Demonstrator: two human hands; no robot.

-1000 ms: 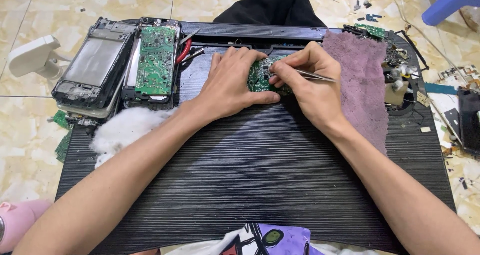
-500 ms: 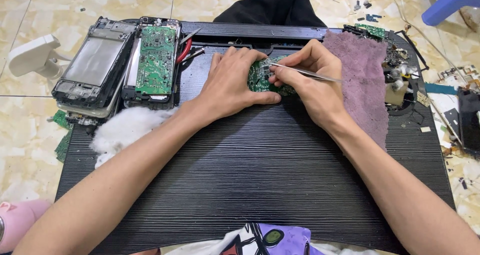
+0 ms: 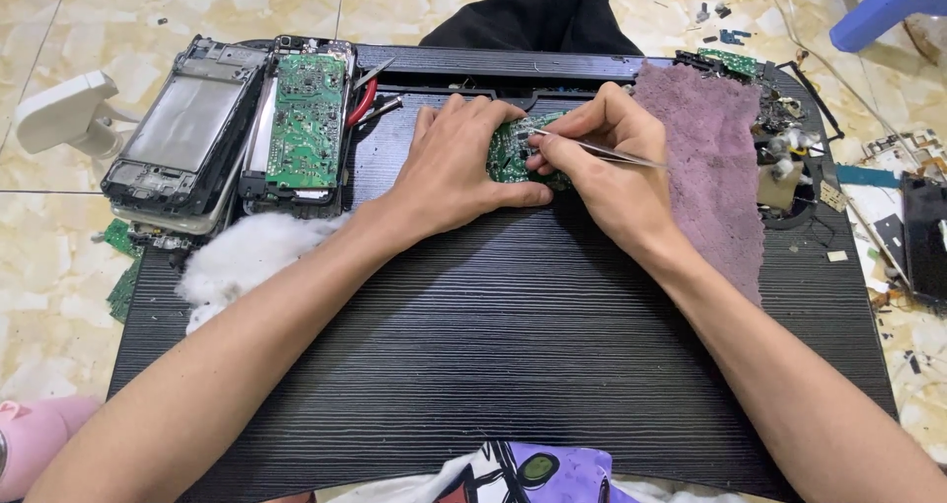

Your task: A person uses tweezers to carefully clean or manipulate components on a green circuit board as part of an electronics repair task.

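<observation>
Head view. Left hand (image 3: 456, 168) lies flat, fingers curled down over a small green circuit board (image 3: 511, 154), pinning it to the black worktop (image 3: 513, 345); the board sits between the two hands, mostly covered by them. Right hand (image 3: 612, 173) is pinched shut on thin metal tweezers (image 3: 597, 150), whose tip meets the board just under the fingertips; what the tip touches is hidden.

Step in hand, as I judge it: fine picking or probing at a part on the board. The next move calls for a steady left-hand hold and a small, controlled tweezer motion, since the board is small and could slip.

Surroundings. Just right of the right hand: a purple cloth (image 3: 705, 158), then a clutter of small parts. Well left of the left hand: a larger green circuit board (image 3: 308, 118), an opened device frame (image 3: 187, 133), red-handled pliers (image 3: 363, 104). Near the left forearm: a white wad of cotton (image 3: 247, 256). The worktop is low, over a pale tiled floor (image 3: 178, 10).
</observation>
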